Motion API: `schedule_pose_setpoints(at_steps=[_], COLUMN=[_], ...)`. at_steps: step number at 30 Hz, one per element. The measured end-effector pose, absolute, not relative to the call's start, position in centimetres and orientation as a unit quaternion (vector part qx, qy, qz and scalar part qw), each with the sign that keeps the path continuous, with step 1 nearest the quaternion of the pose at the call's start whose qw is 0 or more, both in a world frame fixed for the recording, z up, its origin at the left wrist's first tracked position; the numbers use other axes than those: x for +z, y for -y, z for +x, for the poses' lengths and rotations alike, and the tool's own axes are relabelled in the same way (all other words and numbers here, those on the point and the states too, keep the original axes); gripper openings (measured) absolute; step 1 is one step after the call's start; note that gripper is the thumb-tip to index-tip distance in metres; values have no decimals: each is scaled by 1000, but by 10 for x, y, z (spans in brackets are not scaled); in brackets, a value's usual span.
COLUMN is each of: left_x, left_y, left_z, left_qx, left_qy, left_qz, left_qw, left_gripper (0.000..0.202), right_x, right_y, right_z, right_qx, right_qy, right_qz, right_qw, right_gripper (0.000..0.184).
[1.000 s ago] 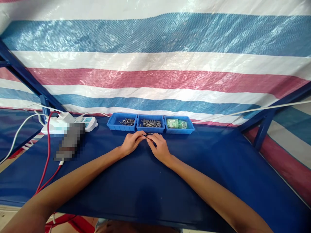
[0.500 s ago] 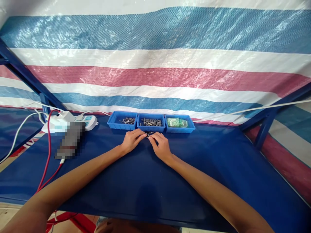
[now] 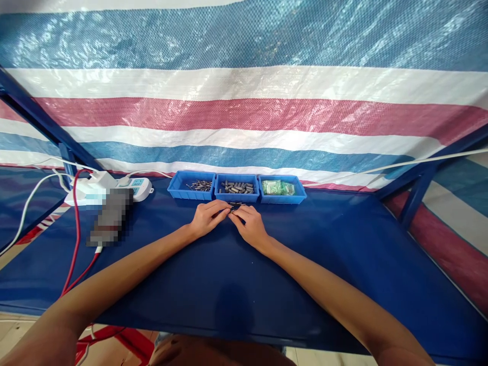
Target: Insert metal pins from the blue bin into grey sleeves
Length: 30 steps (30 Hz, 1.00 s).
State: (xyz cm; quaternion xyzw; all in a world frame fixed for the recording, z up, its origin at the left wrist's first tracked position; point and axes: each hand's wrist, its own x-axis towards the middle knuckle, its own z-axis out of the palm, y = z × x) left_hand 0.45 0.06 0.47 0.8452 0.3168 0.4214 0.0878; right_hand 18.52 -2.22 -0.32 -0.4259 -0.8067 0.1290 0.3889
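Note:
My left hand [image 3: 208,217] and my right hand [image 3: 249,224] rest on the dark blue table cover [image 3: 213,284], fingertips meeting in a pinch over a few small dark metal parts [image 3: 234,205] just in front of the middle tray. What each pinch holds is too small to name. Three blue trays stand in a row behind my hands. The left tray [image 3: 192,185] holds thin metal pins. Short grey cylinders fill the middle tray [image 3: 237,187]. Small green packets lie in the right tray [image 3: 282,188].
A white power strip [image 3: 114,188] with white and red cables sits at the back left, beside a blurred dark object [image 3: 110,216]. A striped tarp [image 3: 244,101] hangs behind the table. Blue frame bars slant at both sides.
My hands have stayed pinched together at the same spot before the middle tray. The view has tipped down slightly.

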Motion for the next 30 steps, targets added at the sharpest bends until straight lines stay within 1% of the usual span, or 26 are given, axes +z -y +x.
schedule_pose_setpoints(at_steps=[6, 12, 20, 24, 27, 30], left_x=[5, 0, 12, 33, 51, 62], left_y=[0, -4, -4, -12, -25, -39], left_z=[3, 2, 5, 0, -12, -28], left_qx=[421, 442, 486, 509, 511, 458], left_qy=[-353, -313, -350, -347, -378, -448], left_qz=[828, 839, 800, 788, 768, 756], left_qw=[114, 62, 35, -15, -73, -136], left_gripper=[24, 22, 19, 17, 18, 24], right_x=[-2, 0, 2, 1, 0, -2], right_y=[23, 24, 24, 24, 23, 23], right_z=[185, 186, 187, 186, 186, 186], right_qx=[136, 142, 145, 144, 141, 131], right_qy=[789, 775, 771, 768, 764, 762], right_qz=[-459, -455, -455, -459, -468, -485], right_qw=[386, 416, 421, 423, 421, 407], right_gripper=[28, 22, 21, 21, 20, 18])
